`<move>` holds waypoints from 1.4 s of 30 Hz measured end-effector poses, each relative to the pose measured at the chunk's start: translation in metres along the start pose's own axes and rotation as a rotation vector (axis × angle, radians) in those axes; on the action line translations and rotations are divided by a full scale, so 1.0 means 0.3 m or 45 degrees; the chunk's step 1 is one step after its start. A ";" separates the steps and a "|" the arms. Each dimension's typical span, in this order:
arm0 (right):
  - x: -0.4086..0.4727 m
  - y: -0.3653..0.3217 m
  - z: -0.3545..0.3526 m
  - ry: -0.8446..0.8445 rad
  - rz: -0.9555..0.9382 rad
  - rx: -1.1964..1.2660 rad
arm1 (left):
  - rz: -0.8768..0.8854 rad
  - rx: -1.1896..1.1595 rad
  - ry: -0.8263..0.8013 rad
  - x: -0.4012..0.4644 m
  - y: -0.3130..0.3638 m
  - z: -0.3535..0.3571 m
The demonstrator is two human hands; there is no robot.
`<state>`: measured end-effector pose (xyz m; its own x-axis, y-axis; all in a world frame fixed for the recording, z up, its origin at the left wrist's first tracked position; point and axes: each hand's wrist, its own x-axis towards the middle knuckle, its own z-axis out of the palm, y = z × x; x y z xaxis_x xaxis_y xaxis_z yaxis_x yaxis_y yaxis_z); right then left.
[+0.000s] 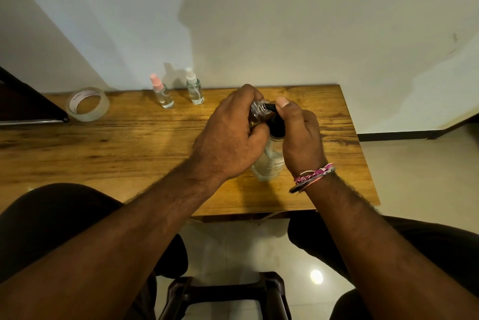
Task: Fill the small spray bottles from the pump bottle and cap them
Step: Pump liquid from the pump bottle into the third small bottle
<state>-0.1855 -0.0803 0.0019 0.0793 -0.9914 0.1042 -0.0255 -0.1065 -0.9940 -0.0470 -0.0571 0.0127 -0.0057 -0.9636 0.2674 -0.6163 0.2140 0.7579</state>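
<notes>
Fingers of the left hand (230, 135) are curled round an uncapped small spray bottle (258, 109), holding its threaded neck up against the black spout of the pump bottle (269, 161). The right hand (298, 135) grips the black pump head (277, 122), thumb lying across the top near the spout; the remaining fingers wrap behind and are largely hidden. The pump bottle stands on the wooden table (129, 143), right of centre, its clear body partly covered by both hands.

Judged step: dispensing into the third bottle. To do it well, the spout tip should sit squarely over or just inside the open neck before any press; the small bottle should be kept close to upright and steady, and the pump driven in short, even strokes so liquid does not overshoot the narrow mouth. Fill level cannot be read, as the fingers hide the bottle's body.

Two capped bottles stand at the far edge, well apart from the hands: a pink-capped bottle (161, 91) and, right of it, a white-capped bottle (194, 87), both apparently holding clear liquid. A roll of clear tape (87, 104) lies far left.
</notes>
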 end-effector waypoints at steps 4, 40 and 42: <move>0.002 -0.005 -0.002 -0.015 -0.024 -0.022 | 0.013 0.009 0.008 0.003 -0.002 -0.002; -0.010 -0.005 0.010 -0.018 -0.072 0.017 | 0.014 0.022 -0.013 0.010 0.000 -0.018; -0.007 -0.001 0.005 -0.070 -0.070 0.018 | 0.028 -0.004 -0.005 0.011 0.005 -0.020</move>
<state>-0.1843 -0.0780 0.0020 0.1347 -0.9784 0.1569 -0.0055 -0.1591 -0.9872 -0.0432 -0.0589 0.0183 -0.0223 -0.9592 0.2820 -0.6135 0.2358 0.7537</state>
